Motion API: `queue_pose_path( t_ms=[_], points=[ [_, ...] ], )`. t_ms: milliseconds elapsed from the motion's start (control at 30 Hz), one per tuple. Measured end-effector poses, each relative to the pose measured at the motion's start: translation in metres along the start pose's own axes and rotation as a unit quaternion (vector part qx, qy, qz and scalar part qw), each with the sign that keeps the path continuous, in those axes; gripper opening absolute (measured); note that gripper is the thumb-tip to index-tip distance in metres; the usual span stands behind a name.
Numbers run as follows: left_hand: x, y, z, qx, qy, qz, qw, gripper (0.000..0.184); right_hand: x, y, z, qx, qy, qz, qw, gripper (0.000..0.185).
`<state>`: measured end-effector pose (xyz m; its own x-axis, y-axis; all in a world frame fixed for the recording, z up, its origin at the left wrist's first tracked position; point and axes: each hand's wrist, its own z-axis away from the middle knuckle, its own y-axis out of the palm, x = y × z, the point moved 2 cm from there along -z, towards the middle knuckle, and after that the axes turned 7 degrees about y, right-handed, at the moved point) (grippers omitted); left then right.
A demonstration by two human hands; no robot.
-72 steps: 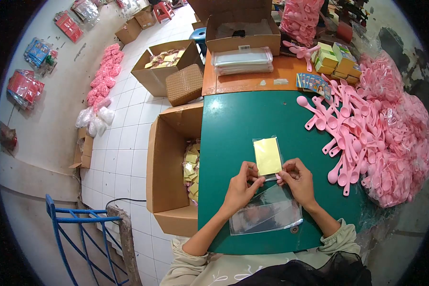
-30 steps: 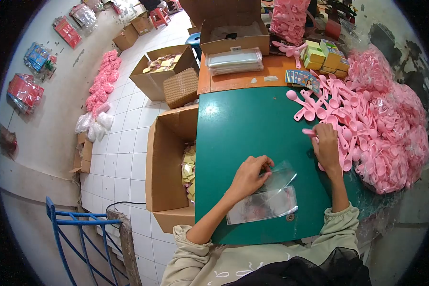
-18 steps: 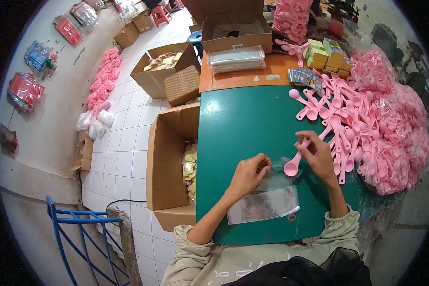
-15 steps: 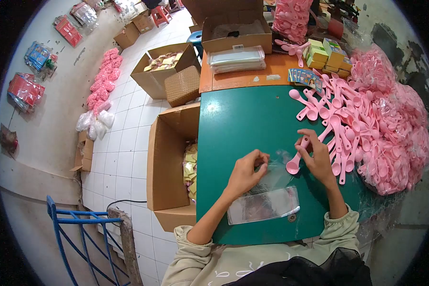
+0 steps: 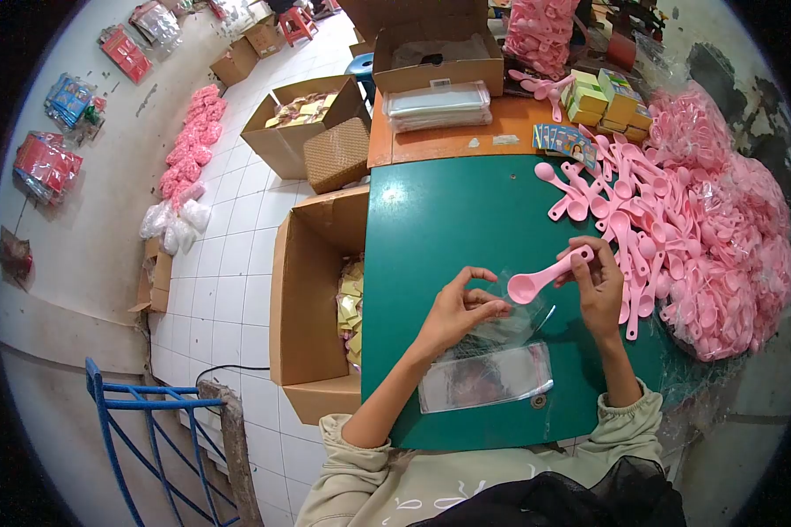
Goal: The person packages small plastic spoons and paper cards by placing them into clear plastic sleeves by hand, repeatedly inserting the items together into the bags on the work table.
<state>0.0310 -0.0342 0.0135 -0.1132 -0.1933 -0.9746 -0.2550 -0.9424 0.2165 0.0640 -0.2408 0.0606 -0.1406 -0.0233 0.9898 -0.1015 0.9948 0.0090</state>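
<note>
A pink plastic spoon [image 5: 526, 286] is pinched near the end of its handle in my right hand [image 5: 600, 285], its bowl pointing left. My left hand [image 5: 462, 310] is closed on a clear plastic bag [image 5: 514, 327], which spreads out to the right of the fingers. The spoon's bowl overlaps the upper part of the bag in view; whether it is inside or in front I cannot tell. Below both hands, a stack of flat clear bags [image 5: 486, 379] lies on the green tabletop [image 5: 439, 220].
Loose pink spoons [image 5: 620, 189] cover the table's right side beside bulging bags of spoons [image 5: 725, 255]. Small yellow boxes [image 5: 620, 97] and printed cards [image 5: 564, 140] lie behind. An open carton [image 5: 312, 307] with yellow-topped packs stands left of the table.
My right hand has raised the spoon and tilted its bowl leftward, close to the bag. My left hand's fingers have spread slightly around the bag.
</note>
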Motion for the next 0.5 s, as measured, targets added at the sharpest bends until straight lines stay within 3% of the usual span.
queue_pose_path(
  t_ms=[500],
  points=[
    [-0.0098, 0.0046, 0.0018, -0.001, -0.027, 0.025, 0.999, 0.034, 0.0038, 0.0064, 0.0071, 0.021, -0.021, 0.013, 0.999, 0.018]
  ],
)
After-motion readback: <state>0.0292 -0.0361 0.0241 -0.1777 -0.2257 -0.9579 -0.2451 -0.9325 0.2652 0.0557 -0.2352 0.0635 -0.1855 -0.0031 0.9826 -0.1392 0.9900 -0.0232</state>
